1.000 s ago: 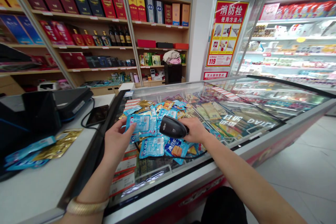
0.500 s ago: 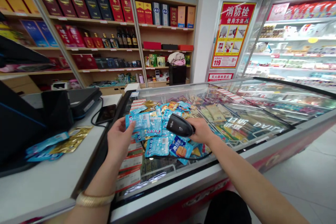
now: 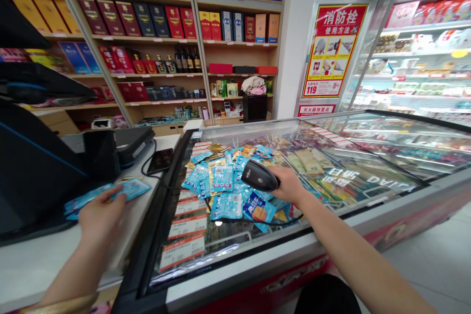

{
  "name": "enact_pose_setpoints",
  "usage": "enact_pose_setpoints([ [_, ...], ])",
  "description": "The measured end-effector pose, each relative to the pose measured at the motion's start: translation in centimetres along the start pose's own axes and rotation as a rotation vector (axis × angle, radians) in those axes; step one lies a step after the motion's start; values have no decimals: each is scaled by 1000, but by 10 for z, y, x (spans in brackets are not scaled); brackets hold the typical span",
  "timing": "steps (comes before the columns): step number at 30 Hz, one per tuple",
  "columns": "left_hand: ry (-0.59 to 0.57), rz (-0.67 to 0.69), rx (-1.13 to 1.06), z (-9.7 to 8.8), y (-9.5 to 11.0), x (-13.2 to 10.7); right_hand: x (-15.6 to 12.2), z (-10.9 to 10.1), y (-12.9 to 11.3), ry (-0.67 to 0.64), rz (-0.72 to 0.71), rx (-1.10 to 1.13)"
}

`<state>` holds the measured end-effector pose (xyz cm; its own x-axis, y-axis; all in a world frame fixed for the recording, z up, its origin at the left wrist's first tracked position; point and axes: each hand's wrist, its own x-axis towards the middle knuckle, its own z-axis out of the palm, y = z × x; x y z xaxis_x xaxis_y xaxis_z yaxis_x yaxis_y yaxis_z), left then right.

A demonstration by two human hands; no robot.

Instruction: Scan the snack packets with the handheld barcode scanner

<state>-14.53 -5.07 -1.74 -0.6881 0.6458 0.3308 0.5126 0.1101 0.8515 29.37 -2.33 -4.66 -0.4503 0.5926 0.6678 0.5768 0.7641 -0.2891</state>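
Observation:
My right hand (image 3: 289, 184) is wrapped round the handle of a black barcode scanner (image 3: 259, 175), whose head points left above a heap of small snack packets (image 3: 222, 176) on the glass freezer lid. Most packets there are light blue, some gold. One dark blue packet (image 3: 258, 206) lies at the heap's near side. Over the white counter at left, my left hand (image 3: 103, 213) pinches a light blue snack packet (image 3: 135, 188) by its end, slightly blurred. Beneath and beside that hand lie other blue packets (image 3: 83, 201), partly covered by it.
The chest freezer (image 3: 294, 243) runs along the front, with price labels (image 3: 189, 225) under its glass. A phone (image 3: 161, 161) and a dark checkout machine (image 3: 37, 171) stand on the counter (image 3: 33, 265). The scanner's black cable (image 3: 270, 223) crosses the lid. Shelves of boxes (image 3: 158, 19) rise behind.
My left hand has carried the blue packet from above the heap leftward and down to the counter packets. My right hand still holds the scanner over the heap. The view has shifted slightly left.

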Motion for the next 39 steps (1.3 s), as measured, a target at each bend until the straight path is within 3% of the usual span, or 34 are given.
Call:
enact_pose_setpoints([
  [3,-46,71,280,-14,-14,3,0,0,1,0,6,-10],
  [6,60,210,330,-17,-19,2,0,1,2,-7,7,-20],
  [9,176,196,338,-15,-14,-4,0,1,2,1,-1,-23],
  [11,179,208,316,-14,-5,-9,0,2,2,14,-9,-24],
  [17,-29,418,203,6,37,-27,-1,2,3,44,-10,-38],
  [21,-284,481,227,43,66,-48,0,3,4,63,-18,-50],
  [25,-467,552,435,81,86,-81,-1,4,5,68,-24,-50],
  [28,-493,586,593,98,91,-100,-1,5,6,80,-25,-46],
  [32,-481,578,589,106,87,-107,0,4,5,88,-24,-51],
  [36,-481,532,414,106,81,-104,1,3,4,94,-21,-51],
  [39,-486,428,142,105,78,-102,1,2,5,86,-27,-51],
])
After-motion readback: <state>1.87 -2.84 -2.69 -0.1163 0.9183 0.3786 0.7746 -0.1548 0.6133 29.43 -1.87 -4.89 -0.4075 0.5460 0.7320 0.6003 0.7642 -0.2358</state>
